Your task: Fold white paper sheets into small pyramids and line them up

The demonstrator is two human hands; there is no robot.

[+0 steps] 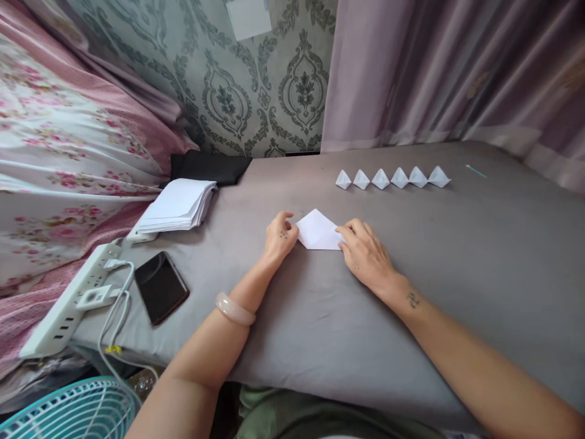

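Observation:
A partly folded sheet of white paper [319,231] lies in front of me on the grey cloth, its top coming to a point and its bottom edge straight. My left hand [281,235] pinches its left corner, thumb and fingers curled together. At the right end, my right hand [364,247] grips the paper between thumb and fingers, covering that corner. Beyond it stands a row of several folded white paper boats [381,178], side by side near the back of the table.
To the left are a stack of white paper [178,206], a black folded cloth [212,167], a phone [161,288] and a power strip [73,299] with plugged-in cables. A cotton swab [476,171] lies back right. A turquoise fan [73,408] stands below the table edge.

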